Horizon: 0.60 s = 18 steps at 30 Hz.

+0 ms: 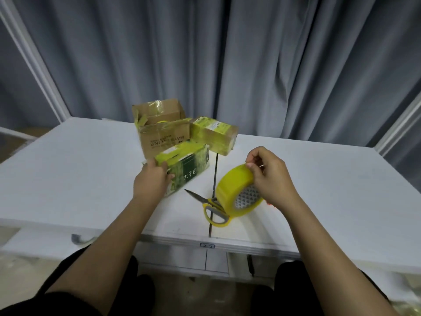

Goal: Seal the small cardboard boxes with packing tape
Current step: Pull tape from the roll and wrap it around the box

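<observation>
A small green box (191, 165) with yellow tape across its top lies on the white table (68, 169). My left hand (151, 183) grips its near end. A large roll of yellow packing tape (230, 190) stands on edge to the right. My right hand (271, 176) holds the roll at its top and pinches the tape there. Behind the green box stands an open brown cardboard box (164, 135), and to its right a small taped box (214, 135).
Yellow-handled scissors (209, 206) lie on the table just left of the tape roll, blades pointing left. A dark seam (214, 185) splits the tabletop. Grey curtains (227, 53) hang behind the table. A drawer handle (79, 239) sits under the front edge.
</observation>
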Tool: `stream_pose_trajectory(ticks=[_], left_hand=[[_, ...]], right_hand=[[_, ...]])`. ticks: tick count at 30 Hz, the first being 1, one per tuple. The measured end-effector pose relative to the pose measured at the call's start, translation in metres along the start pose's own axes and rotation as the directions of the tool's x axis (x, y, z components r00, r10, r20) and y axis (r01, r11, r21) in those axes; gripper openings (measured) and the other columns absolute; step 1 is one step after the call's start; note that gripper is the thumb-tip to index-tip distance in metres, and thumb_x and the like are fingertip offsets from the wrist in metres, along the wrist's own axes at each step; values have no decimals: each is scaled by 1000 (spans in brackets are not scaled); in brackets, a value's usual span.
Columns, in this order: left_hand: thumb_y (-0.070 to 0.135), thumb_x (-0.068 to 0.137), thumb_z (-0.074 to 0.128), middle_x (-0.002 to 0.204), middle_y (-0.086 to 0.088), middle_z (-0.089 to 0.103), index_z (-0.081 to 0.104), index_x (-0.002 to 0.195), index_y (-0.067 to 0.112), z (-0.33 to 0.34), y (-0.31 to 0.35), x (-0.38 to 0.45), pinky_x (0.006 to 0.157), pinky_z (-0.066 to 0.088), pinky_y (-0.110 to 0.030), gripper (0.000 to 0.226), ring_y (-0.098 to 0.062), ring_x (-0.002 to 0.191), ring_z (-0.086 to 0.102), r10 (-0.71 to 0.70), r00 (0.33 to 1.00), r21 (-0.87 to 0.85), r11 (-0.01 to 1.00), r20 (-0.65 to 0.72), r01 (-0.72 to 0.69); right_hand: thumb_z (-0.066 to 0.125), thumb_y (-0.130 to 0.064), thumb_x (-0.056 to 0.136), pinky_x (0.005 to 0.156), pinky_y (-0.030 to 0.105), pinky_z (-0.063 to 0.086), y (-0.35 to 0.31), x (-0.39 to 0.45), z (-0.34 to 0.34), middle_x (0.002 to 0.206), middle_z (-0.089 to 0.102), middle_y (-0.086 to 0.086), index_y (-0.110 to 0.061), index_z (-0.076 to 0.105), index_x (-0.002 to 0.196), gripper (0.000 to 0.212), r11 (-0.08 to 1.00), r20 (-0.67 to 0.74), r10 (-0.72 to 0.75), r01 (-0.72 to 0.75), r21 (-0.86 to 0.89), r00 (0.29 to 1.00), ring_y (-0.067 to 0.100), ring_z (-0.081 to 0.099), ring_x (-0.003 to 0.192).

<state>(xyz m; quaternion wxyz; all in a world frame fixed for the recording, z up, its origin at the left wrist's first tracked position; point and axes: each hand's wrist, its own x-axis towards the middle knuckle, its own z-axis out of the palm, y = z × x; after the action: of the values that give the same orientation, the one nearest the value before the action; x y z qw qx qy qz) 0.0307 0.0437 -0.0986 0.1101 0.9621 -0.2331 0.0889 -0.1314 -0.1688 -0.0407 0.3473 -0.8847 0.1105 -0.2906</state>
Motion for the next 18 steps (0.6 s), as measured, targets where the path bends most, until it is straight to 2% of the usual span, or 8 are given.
stream_pose_trajectory(ticks=[5,7,9,10,12,14,16,18], left_hand=[[33,87,63,106,-18,48,66,97,2,-20,-19,-44,61,43,-38,32,-36,95,52,-105,990,84,990,-91,113],[28,66,82,78,-19,55,66,66,0,-22,-16,-67,51,42,-35,33,-35,70,56,32,987,148,989,-159,-8],[36,48,91,64,-15,54,63,53,3,-16,-15,-88,52,45,-37,44,-33,60,56,150,964,180,977,-218,-112],[44,47,91,69,-15,57,64,58,4,-11,-15,-93,59,48,-41,49,-34,66,58,142,969,158,981,-202,-111],[61,52,83,104,-21,59,66,88,3,-4,-16,-97,80,47,-52,70,-40,97,56,-33,991,3,999,-129,34],[70,59,72,140,-21,34,44,128,7,-1,-18,-96,96,37,-54,98,-41,126,37,-255,966,-221,941,31,256],[67,65,71,142,-18,29,25,140,11,-2,-18,-93,97,37,-48,103,-39,128,33,-328,929,-379,849,170,369],[59,69,71,132,-17,38,28,137,12,-5,-16,-94,91,40,-44,94,-37,121,37,-317,934,-371,857,166,357]], right_hand=[[55,-2,89,62,6,36,-14,-1,13,80,56,-13,-17,55,85,16,999,-15,-32,32,38,999,-5,51,77],[55,-1,89,63,6,37,-18,-4,15,80,57,-9,-18,54,83,18,996,-25,-40,42,75,999,-3,51,77],[55,1,88,64,8,39,-24,-6,17,80,58,-8,-20,53,81,21,993,-31,-53,56,100,998,-2,52,76],[55,1,88,64,8,39,-27,-8,18,79,57,-10,-20,53,81,22,993,-31,-60,63,103,998,-2,52,76],[55,1,88,63,6,38,-31,-12,19,78,56,-13,-21,53,80,23,994,-23,-65,67,91,998,-4,51,75],[55,0,88,63,6,37,-32,-16,19,79,56,-12,-21,53,80,23,995,-21,-57,58,78,998,-2,52,76],[55,1,89,63,6,37,-32,-20,16,80,57,-8,-19,54,82,21,997,-28,-46,48,68,999,1,52,77],[55,0,89,61,5,36,-30,-24,12,80,57,-6,-18,54,83,19,997,-52,-27,31,67,998,2,51,74]])
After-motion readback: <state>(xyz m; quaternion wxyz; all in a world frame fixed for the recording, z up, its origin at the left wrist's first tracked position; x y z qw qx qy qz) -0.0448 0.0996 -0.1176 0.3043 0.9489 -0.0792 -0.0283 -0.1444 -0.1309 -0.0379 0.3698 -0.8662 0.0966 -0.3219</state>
